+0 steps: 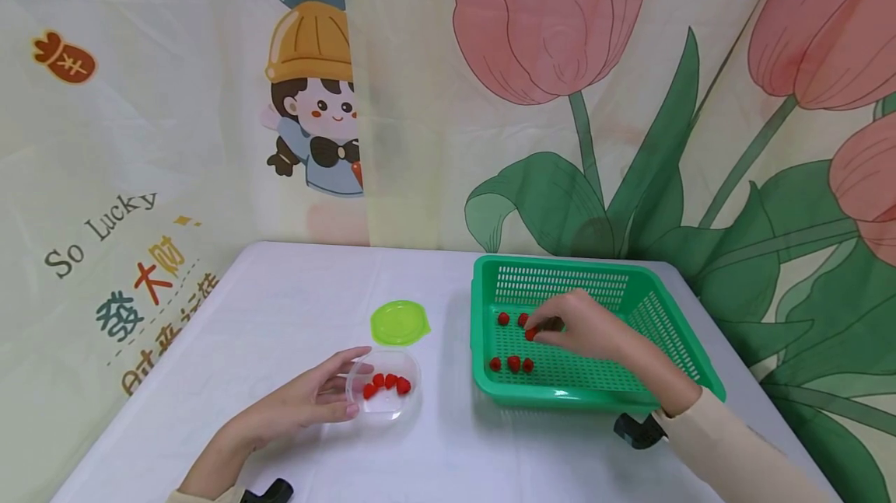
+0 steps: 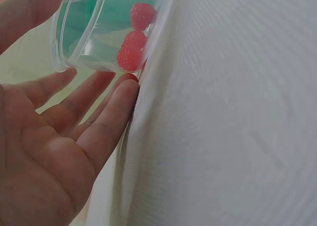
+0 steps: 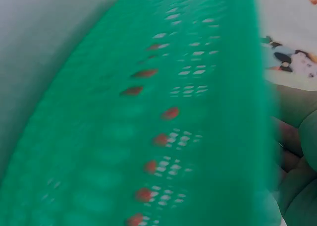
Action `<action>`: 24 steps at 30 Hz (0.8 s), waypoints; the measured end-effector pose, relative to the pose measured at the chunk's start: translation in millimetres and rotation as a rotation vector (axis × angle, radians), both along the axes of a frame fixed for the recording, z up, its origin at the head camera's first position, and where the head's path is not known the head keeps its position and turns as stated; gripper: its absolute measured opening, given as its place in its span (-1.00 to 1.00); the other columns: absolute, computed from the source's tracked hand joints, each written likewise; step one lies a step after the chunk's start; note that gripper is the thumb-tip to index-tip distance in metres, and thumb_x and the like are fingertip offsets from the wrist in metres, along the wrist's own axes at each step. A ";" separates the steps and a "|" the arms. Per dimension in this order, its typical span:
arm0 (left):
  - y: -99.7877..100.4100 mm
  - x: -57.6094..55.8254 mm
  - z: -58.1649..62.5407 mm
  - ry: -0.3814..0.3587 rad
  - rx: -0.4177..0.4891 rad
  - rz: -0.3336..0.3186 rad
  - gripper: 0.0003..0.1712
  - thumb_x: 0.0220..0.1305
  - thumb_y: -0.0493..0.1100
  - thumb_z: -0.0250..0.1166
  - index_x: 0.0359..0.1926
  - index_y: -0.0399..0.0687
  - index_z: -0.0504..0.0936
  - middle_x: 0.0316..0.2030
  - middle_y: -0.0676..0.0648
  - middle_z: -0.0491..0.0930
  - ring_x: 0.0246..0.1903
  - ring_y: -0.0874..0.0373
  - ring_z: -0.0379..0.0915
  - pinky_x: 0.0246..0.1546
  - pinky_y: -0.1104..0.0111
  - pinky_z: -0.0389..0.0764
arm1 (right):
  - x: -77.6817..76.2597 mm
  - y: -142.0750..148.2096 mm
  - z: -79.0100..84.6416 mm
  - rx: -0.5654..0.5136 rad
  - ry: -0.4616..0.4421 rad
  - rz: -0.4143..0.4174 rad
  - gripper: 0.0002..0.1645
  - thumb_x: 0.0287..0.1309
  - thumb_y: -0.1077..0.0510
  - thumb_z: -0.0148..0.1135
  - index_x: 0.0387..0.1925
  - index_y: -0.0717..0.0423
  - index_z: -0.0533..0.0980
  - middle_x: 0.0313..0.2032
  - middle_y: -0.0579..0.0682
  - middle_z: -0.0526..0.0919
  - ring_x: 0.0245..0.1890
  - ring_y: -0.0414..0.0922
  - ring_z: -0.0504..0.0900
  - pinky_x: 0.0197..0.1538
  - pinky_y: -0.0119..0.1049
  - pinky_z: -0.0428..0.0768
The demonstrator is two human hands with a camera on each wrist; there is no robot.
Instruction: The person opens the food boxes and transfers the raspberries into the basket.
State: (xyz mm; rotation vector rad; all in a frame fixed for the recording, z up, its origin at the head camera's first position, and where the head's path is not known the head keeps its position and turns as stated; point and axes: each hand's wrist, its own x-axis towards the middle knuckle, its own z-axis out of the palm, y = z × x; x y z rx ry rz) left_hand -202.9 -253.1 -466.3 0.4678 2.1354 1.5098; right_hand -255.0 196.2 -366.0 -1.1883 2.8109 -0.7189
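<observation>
My left hand [image 1: 318, 394] holds a small round clear plastic tub [image 1: 413, 367] by its left side, thumb toward me and fingers at the far side. Several red raspberries [image 1: 390, 382] lie in the tub; the left wrist view shows raspberries [image 2: 141, 16] through its wall. On the right, my right hand [image 1: 577, 324] reaches into a green plastic basket [image 1: 560, 394], and its thumb and fingers pinch a raspberry [image 1: 530, 334]. More raspberries [image 1: 514, 364] sit on the basket floor left of the hand. The right wrist view shows the perforated basket wall, blurred, with the right hand [image 3: 299, 151] behind it.
A light green lid [image 1: 400, 323] lies flat just behind the tub. White cloth [image 1: 308, 293] covers the table. Behind it hangs a printed curtain [image 1: 413, 137] with tulips and a cartoon figure. The basket's raised walls surround the right hand.
</observation>
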 end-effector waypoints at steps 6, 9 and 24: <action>0.5 0.0 0.1 0.006 0.005 0.000 -0.10 0.27 -0.16 0.35 0.48 0.36 0.06 0.38 -0.09 0.26 0.35 -0.14 0.21 0.12 0.54 0.43 | -6.0 19.5 -23.8 0.028 -0.010 -0.049 -0.84 0.11 0.25 0.40 -0.26 -0.04 0.71 -0.34 -0.17 0.74 -0.39 -0.32 0.62 -0.33 -0.46 0.62; 0.5 0.5 0.0 0.002 0.014 -0.001 -0.10 0.28 -0.17 0.34 0.49 0.35 0.06 0.38 -0.11 0.26 0.35 -0.15 0.22 0.13 0.54 0.43 | -11.3 25.9 -37.8 0.039 -0.004 -0.046 -0.86 0.11 0.24 0.41 -0.27 -0.02 0.72 -0.34 -0.16 0.73 -0.39 -0.34 0.61 -0.33 -0.46 0.61; 0.8 0.4 0.5 0.008 0.017 -0.005 -0.10 0.27 -0.18 0.34 0.49 0.33 0.06 0.37 -0.11 0.26 0.34 -0.14 0.23 0.13 0.53 0.44 | -12.5 31.3 -66.3 0.077 -0.070 -0.023 -0.85 0.11 0.27 0.40 -0.24 0.07 0.71 -0.33 -0.15 0.73 -0.36 -0.36 0.60 -0.26 -0.46 0.63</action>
